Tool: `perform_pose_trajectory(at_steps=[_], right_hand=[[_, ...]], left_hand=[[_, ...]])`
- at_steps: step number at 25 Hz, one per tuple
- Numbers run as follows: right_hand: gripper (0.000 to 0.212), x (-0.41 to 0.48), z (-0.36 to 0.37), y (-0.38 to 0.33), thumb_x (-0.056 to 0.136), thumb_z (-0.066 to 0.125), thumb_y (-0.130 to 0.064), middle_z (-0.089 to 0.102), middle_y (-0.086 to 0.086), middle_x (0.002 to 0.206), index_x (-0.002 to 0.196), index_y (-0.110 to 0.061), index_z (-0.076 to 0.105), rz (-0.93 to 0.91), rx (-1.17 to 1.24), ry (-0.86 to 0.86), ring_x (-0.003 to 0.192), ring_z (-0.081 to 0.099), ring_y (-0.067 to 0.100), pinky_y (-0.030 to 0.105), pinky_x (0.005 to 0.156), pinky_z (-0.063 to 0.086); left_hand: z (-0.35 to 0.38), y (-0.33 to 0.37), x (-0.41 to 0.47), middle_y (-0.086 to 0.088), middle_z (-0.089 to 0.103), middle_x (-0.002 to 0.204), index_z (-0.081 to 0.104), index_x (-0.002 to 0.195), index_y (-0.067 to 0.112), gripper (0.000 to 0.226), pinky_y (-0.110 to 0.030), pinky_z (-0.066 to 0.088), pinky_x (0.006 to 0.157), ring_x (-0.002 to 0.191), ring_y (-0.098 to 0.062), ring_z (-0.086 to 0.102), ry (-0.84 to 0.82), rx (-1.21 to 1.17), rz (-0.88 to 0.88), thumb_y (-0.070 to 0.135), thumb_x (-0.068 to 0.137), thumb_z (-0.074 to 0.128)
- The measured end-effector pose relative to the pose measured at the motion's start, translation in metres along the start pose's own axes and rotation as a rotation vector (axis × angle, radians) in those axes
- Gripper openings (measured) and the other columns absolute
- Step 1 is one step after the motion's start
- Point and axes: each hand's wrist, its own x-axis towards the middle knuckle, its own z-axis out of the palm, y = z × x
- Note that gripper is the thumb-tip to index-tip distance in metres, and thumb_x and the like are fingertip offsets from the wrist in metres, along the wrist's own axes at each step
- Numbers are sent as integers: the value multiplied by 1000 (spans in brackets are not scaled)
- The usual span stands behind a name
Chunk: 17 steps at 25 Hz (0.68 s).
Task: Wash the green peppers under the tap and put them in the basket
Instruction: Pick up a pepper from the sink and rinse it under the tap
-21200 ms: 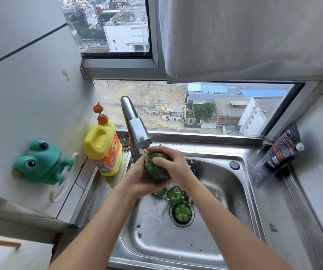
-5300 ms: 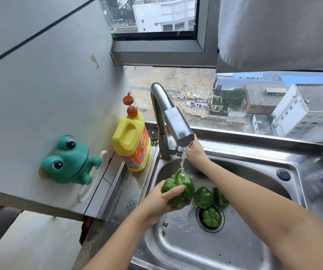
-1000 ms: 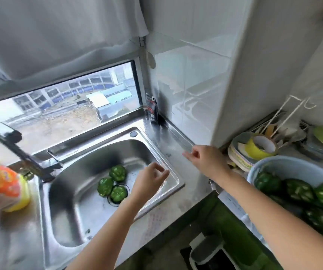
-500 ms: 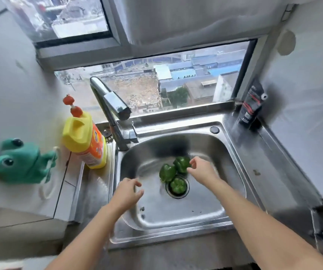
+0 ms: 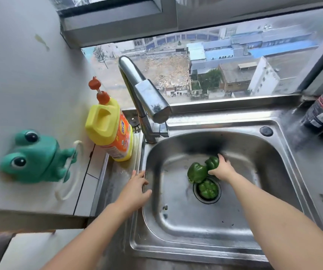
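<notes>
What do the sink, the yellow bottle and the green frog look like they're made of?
Sink: likely stainless steel, brushed; grey sheen with soft reflections.
Yellow bottle: opaque moulded plastic, slightly glossy, with a printed orange label.
Green frog: smooth plastic or rubber, cannot tell which; shiny highlights on its eyes.

A yellow detergent bottle [image 5: 109, 131] stands beside a wall-mounted green frog holder [image 5: 34, 158].

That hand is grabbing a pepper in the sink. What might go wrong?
The right hand grips the rear pepper from one side only, so it may slip. That pepper touches the middle pepper, which could roll when it lifts. The third pepper sits in the drain opening, perhaps wedged.
</notes>
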Motion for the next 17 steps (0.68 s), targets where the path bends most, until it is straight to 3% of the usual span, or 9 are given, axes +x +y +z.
perform_pose_trajectory(at_steps=[3,5,9,13,15,17], right_hand=[[74,8,6,5,76,76,-17,38,21,139,134,-10,31,-6,113,139,122,47,40,44,101,41],[79,11,7,6,71,81,-21,44,20,136,131,-7,30,4,93,168,123,47,39,44,100,41],[95,7,2,6,69,82,-29,39,22,140,140,-4,25,48,-8,167,126,45,40,43,99,42],[87,-21,-11,1,71,79,-38,35,20,139,138,-7,33,57,13,146,117,52,37,41,95,45],[79,-44,-23,-9,70,78,-39,41,15,134,134,-13,39,-46,83,160,111,54,32,39,93,48],[72,-73,-36,-27,70,80,-35,46,10,127,129,-18,42,-254,234,155,111,52,25,35,93,47]], left_hand=[[-4,0,2,-1,19,158,58,123,11,36,-29,14,116,148,-20,1,-13,-22,-25,26,91,55],[-5,2,3,0,19,158,59,122,11,35,-31,14,116,148,-19,2,-11,-26,-57,27,91,56],[-6,5,6,1,24,157,61,120,11,34,-31,15,117,148,-19,5,-3,-60,-106,27,91,57],[-11,19,13,-6,37,151,61,121,11,35,-30,22,113,147,-21,10,-20,-89,-211,28,90,57],[-9,41,13,-11,46,143,61,121,13,36,-29,30,108,143,-21,25,11,-141,-260,30,89,57],[-10,71,8,-11,55,134,62,118,17,31,-30,40,97,122,-23,50,-8,-530,-293,31,92,55]])
